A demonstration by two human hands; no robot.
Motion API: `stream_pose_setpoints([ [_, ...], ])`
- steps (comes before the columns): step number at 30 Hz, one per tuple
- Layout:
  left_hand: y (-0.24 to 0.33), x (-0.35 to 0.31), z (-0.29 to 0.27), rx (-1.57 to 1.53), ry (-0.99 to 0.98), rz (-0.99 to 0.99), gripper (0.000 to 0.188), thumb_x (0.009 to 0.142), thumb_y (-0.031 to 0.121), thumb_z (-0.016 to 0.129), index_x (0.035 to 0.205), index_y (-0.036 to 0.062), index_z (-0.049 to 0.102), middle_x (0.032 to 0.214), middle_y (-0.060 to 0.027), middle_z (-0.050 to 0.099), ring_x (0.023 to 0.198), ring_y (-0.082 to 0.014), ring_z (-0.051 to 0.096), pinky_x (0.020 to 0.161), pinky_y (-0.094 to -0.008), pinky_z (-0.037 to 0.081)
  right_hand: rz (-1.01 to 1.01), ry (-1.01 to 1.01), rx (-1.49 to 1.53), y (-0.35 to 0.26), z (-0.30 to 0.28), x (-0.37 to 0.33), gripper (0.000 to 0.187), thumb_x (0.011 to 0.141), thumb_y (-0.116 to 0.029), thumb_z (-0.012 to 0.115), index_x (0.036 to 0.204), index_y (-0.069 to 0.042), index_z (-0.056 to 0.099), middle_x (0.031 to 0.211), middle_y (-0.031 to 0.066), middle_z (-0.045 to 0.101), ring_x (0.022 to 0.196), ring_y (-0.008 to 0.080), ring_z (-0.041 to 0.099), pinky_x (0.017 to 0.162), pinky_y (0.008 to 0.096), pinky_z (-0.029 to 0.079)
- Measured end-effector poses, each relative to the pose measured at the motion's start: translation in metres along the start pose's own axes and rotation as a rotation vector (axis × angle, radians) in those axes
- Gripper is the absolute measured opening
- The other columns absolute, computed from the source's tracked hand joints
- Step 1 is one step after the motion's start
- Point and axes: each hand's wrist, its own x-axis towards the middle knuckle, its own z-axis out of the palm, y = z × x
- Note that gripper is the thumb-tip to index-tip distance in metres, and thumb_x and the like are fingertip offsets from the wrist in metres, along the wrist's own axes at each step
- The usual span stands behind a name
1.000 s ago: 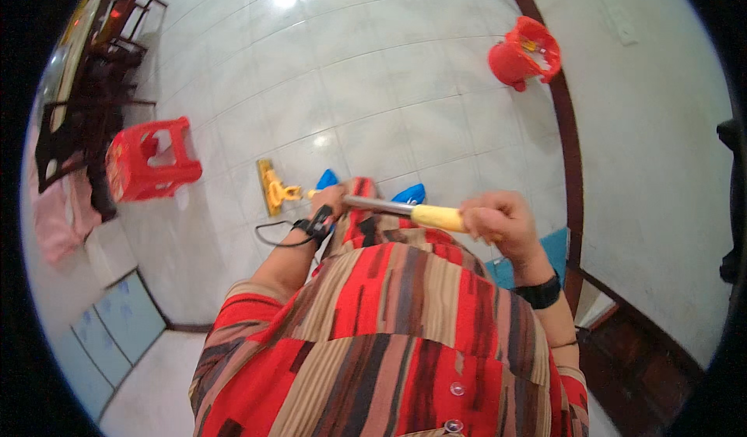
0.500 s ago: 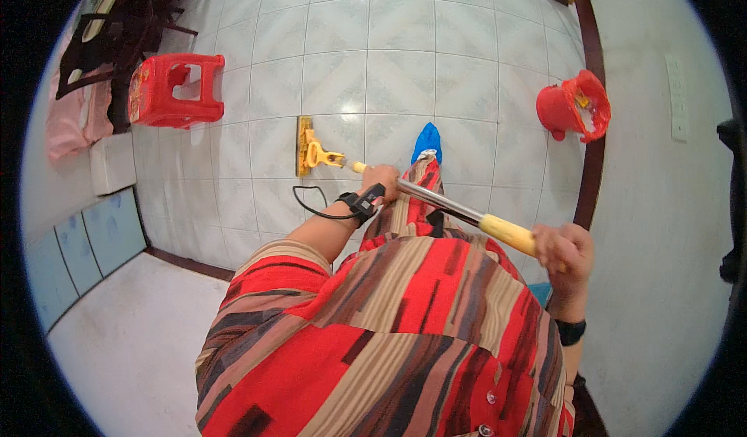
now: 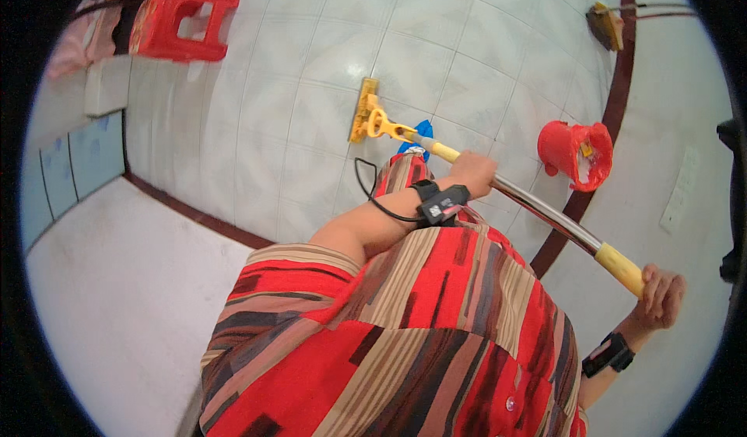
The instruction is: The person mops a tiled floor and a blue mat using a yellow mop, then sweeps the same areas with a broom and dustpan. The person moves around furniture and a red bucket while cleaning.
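Well, left hand [image 3: 473, 175] and right hand [image 3: 660, 298] clamp their fingers around a mop [image 3: 546, 214]. Its head [image 3: 363, 112] meets the floor [image 3: 331, 52].

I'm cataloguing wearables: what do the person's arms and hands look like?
The left hand and right hand are gloveless. The left wears a black wrist device with looped black cable; the right, a black wristband. The left sleeve is short, striped red, tan and grey.
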Motion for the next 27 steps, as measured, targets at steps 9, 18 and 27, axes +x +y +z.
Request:
stream_pose_setpoints([
  [9,-0.123,-0.159,0.067,-0.047,0.225,-0.631,0.012,0.063,0.017,0.062,0.069,0.0065,0.06,0.071,-0.0161,0.06,0.071,-0.0358,0.058,0.062,-0.0448,0.046,0.521,-0.622,-0.149,0.136,0.092,0.097,0.021,0.077,-0.005,0.052,0.057,-0.003,0.046,0.056,0.004,0.051,0.046,0.0128,0.045,0.054,0.0257,0.042],
  [18,-0.104,-0.127,0.085,-0.082,0.334,-0.792,0.012,0.062,0.022,0.064,0.065,0.0099,0.064,0.071,-0.0146,0.062,0.07,-0.0334,0.06,0.06,-0.043,0.046,0.494,-0.698,-0.235,0.121,0.093,0.124,0.024,0.075,-0.008,0.056,0.055,-0.002,0.045,0.057,0.0061,0.051,0.049,0.0143,0.05,0.053,0.027,0.043],
  [27,0.005,0.023,0.01,-0.23,0.471,-0.375,0.009,0.058,0.014,0.061,0.065,0.0082,0.061,0.068,-0.0176,0.06,0.069,-0.0353,0.06,0.062,-0.0449,0.047,0.051,-0.441,-0.291,-0.034,0.039,0.138,0.029,0.08,-0.021,0.051,0.058,-0.014,0.032,0.042,-0.0027,0.033,0.036,0.0096,0.029,0.061,0.0345,0.035],
])
